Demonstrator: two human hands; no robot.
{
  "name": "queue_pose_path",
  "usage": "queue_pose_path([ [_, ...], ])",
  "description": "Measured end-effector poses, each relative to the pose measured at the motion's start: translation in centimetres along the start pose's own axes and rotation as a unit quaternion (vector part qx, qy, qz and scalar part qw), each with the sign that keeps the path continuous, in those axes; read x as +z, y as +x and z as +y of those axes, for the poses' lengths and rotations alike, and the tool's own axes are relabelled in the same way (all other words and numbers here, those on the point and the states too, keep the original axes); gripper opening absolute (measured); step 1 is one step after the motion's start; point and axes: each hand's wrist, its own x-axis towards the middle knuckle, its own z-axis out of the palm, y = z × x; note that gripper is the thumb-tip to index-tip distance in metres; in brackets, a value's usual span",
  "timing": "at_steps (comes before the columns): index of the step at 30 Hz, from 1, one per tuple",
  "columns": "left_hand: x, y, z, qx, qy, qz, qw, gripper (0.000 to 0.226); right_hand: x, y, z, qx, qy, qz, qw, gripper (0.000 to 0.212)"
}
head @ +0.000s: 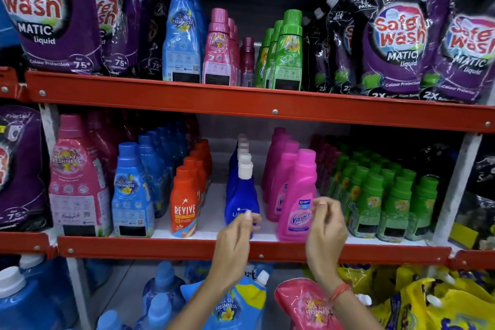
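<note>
Straightening blue bottle [242, 195], near edge of middle shelf [160, 248], right of orange bottles [184, 201]. Left hand [235, 233] on lower front, grip unclear, blurred. Right hand [325, 228] loosely curled, empty, beside pink bottle [297, 203]. Better: hold low, label outward, avoid toppling neighbours.

Bare shelf [215, 211] opens either side of the dark blue bottle row [242, 195], hemmed by orange Revive bottles [184, 203], pink Vanish bottles [297, 195] and the red upper beam [267, 104].

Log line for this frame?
middle shelf | left hand at blue bottle | right hand at pink Vanish bottle | grips unclear
</note>
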Motion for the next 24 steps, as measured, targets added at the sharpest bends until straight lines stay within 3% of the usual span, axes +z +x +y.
queue_pose_path([
  [2,1.6,0.3,0.6,-0.072,-0.002,-0.059,0.996,0.085,-0.6,1.2,0.9,0.083,-0.010,-0.027,0.996,0.038],
  [4,2.9,0.6,1.6,-0.128,0.020,-0.109,0.986,0.113,-0.9,2.1,2.0,0.196,-0.002,-0.122,0.973,0.043],
  [6,4.0,0.8,3.1,-0.157,0.028,-0.164,0.973,0.113,-0.9,2.7,2.6,0.257,0.026,-0.216,0.941,0.050],
  [9,5.1,1.2,4.3,-0.180,0.008,-0.200,0.963,0.112,-0.8,3.3,3.1,0.276,0.024,-0.259,0.925,0.058],
  [16,5.5,2.0,3.2,-0.195,0.004,-0.164,0.967,0.131,-1.1,3.3,2.9,0.290,0.032,-0.293,0.910,0.081],
  [24,5.3,1.9,4.1,-0.193,0.005,-0.188,0.963,0.106,-1.1,3.3,3.7,0.269,0.012,-0.328,0.905,0.101],
])
